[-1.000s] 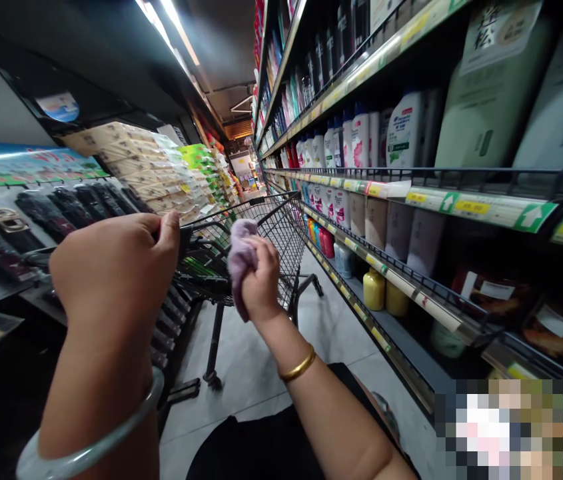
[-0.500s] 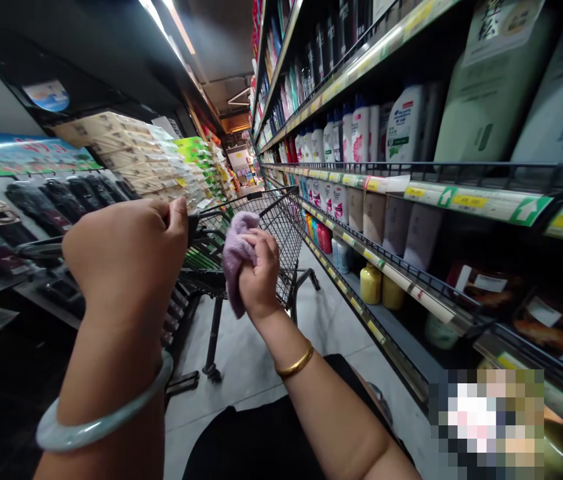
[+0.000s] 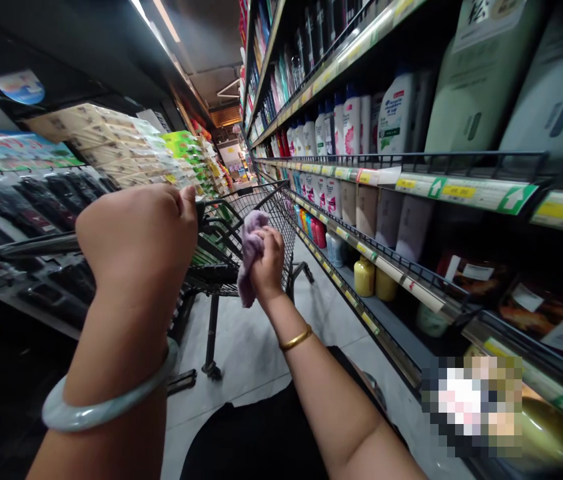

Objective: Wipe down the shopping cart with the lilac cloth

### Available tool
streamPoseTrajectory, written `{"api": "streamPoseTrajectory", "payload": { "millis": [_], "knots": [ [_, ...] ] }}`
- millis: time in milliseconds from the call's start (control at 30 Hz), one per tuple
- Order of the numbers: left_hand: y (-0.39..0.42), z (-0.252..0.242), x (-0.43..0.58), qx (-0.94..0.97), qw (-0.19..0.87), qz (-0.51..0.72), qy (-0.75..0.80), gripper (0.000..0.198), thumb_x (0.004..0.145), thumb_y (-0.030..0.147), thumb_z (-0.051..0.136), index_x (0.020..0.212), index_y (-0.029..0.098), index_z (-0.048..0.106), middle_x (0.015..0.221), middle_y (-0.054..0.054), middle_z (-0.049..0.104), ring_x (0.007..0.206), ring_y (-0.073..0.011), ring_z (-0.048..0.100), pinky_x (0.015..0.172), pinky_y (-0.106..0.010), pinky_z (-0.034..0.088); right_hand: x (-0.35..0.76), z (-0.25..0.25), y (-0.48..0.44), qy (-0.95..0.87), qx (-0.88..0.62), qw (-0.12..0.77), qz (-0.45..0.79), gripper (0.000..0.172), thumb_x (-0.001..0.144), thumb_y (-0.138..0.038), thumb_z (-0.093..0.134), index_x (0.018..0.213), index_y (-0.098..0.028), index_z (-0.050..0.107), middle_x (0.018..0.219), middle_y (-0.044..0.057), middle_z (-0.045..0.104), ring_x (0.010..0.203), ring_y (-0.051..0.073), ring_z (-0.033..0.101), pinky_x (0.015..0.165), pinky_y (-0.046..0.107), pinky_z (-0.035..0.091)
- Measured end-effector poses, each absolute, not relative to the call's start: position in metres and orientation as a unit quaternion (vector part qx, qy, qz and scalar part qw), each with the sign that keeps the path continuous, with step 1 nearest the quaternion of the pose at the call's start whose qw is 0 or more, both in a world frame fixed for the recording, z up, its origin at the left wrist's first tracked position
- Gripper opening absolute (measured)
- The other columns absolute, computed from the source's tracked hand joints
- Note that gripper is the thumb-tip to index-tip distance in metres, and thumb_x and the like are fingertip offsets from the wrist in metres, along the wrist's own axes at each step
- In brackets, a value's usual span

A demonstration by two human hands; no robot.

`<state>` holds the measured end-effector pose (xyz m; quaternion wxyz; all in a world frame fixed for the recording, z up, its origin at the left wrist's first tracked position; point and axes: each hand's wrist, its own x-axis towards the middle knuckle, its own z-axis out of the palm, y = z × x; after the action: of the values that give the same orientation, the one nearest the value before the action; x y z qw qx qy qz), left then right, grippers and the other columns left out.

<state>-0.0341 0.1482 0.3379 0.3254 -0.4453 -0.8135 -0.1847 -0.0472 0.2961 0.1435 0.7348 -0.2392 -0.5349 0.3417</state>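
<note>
My left hand (image 3: 136,240) is closed around the cart handle (image 3: 36,245); my right hand (image 3: 270,267), farther along the cart (image 3: 218,269), grips a bunched lilac cloth (image 3: 249,257), which shows in front of the cart's basket; whether the cloth touches the cart I cannot tell; shelves (image 3: 486,192) of bottles (image 3: 396,120) run to the cart's right; packaged goods (image 3: 46,197) hang to its left; grey floor (image 3: 241,360) lies beneath it.
</note>
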Motion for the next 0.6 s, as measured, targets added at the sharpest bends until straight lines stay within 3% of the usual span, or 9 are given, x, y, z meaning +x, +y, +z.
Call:
{"api": "streamPoseTrajectory", "payload": {
  "millis": [67,133,333,400,500,600],
  "knots": [
    [0.152,0.338,-0.033,-0.45,0.322,-0.185,-0.812,0.071,0.089,0.07,0.016,0.119,0.039,0.072,0.121,-0.016,0.071,0.125,-0.0445,0.054,0.096,-0.064,0.038,-0.046,0.131,0.307,-0.508,-0.301,0.712,0.379,0.011,0.087,-0.018,0.055,0.095,-0.019,0.063,0.112,0.009,0.066,0.108,0.02,0.061,0.102,0.039,0.049],
    [0.154,0.338,-0.032,-0.452,0.323,-0.183,-0.811,0.069,0.089,0.071,0.015,0.117,0.041,0.071,0.119,-0.014,0.072,0.125,-0.0419,0.055,0.096,-0.062,0.039,-0.045,0.126,0.313,-0.489,-0.336,0.702,0.395,0.013,0.085,-0.013,0.05,0.089,-0.017,0.061,0.101,0.009,0.066,0.097,0.02,0.061,0.094,0.039,0.052],
    [0.159,0.338,-0.028,-0.448,0.32,-0.189,-0.813,0.069,0.09,0.067,0.021,0.119,0.032,0.072,0.127,-0.016,0.068,0.13,-0.0424,0.052,0.101,-0.064,0.035,-0.041,0.151,0.3,-0.549,-0.23,0.74,0.313,0.035,0.08,-0.005,0.049,0.107,-0.022,0.065,0.129,0.009,0.06,0.127,0.019,0.053,0.115,0.037,0.042],
    [0.158,0.338,-0.028,-0.447,0.321,-0.184,-0.814,0.07,0.09,0.066,0.02,0.12,0.03,0.072,0.129,-0.018,0.068,0.131,-0.0428,0.052,0.1,-0.064,0.035,-0.04,0.143,0.303,-0.553,-0.24,0.732,0.317,0.028,0.084,-0.011,0.053,0.106,-0.021,0.066,0.128,0.009,0.06,0.124,0.019,0.054,0.114,0.038,0.042],
    [0.157,0.338,-0.028,-0.457,0.322,-0.182,-0.809,0.07,0.09,0.071,0.018,0.122,0.037,0.07,0.128,-0.016,0.069,0.13,-0.0416,0.053,0.099,-0.062,0.036,-0.042,0.124,0.312,-0.518,-0.33,0.689,0.384,0.016,0.086,-0.014,0.054,0.097,-0.017,0.065,0.11,0.01,0.064,0.107,0.02,0.058,0.104,0.041,0.049],
    [0.158,0.338,-0.029,-0.445,0.346,-0.159,-0.811,0.067,0.093,0.065,0.019,0.12,0.034,0.072,0.118,-0.017,0.072,0.122,-0.0399,0.058,0.095,-0.058,0.041,-0.039,0.134,0.306,-0.511,-0.335,0.69,0.389,0.021,0.083,-0.008,0.05,0.094,-0.016,0.065,0.108,0.011,0.064,0.106,0.021,0.059,0.102,0.042,0.05]
  ]
}}
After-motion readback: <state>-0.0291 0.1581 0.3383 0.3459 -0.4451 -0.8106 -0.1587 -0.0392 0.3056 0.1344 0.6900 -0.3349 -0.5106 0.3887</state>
